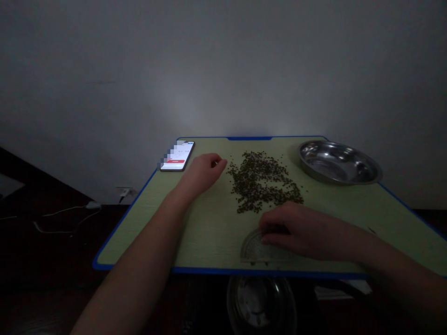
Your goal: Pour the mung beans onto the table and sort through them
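Small dark green beans, which look like mung beans (265,190), lie in a loose spread on the light green tabletop (209,237). My left hand (207,170) rests just left of them, its fingers curled into a loose fist; what is inside, if anything, is hidden. My right hand (288,228) is at the near edge of the spread, thumb and fingers closed on a clear semicircular protractor (252,247). The protractor lies by the table's near edge, its right part hidden under that hand. A few beans sit along its straight side.
A shallow steel basin (338,163) stands at the table's back right. A lit phone (177,157) lies at the back left corner. Below the near blue edge is a second metal bowl (261,302). White cables (70,230) run on the left, and a wall (223,70) rises behind.
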Action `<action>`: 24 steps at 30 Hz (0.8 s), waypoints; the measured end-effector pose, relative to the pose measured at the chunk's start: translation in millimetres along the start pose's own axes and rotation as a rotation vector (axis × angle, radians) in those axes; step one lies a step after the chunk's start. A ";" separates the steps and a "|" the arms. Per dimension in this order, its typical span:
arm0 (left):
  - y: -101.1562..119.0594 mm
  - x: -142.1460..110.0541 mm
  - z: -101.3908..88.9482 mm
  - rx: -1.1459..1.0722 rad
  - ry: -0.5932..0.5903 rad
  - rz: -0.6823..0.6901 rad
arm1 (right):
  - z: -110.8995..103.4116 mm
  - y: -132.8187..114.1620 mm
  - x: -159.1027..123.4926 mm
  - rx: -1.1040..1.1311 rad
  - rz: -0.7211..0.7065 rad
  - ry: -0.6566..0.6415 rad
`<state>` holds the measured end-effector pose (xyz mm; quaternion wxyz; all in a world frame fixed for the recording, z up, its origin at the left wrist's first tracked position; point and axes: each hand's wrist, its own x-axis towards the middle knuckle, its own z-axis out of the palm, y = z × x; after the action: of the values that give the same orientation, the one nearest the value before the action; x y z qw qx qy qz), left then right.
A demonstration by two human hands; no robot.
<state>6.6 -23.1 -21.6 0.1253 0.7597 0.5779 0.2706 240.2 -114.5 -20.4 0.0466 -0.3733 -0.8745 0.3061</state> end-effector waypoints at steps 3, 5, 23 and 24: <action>-1.1 0.2 0.1 0.007 -0.002 0.012 | 0.1 -1.4 -0.2 0.005 0.001 -0.025; -1.3 0.2 0.4 0.013 -0.011 0.018 | 0.7 -2.2 -0.6 0.008 -0.002 -0.042; 2.1 -1.8 1.1 0.007 -0.051 0.023 | 1.0 -1.8 -13.7 0.063 0.050 -0.037; 2.0 -1.8 1.2 0.005 -0.052 0.021 | 0.9 -2.6 -15.0 0.052 0.048 -0.033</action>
<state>8.5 -25.3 -22.0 0.1356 0.7727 0.5671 0.2508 249.0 -126.6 -17.5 0.0344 -0.3877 -0.8577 0.3360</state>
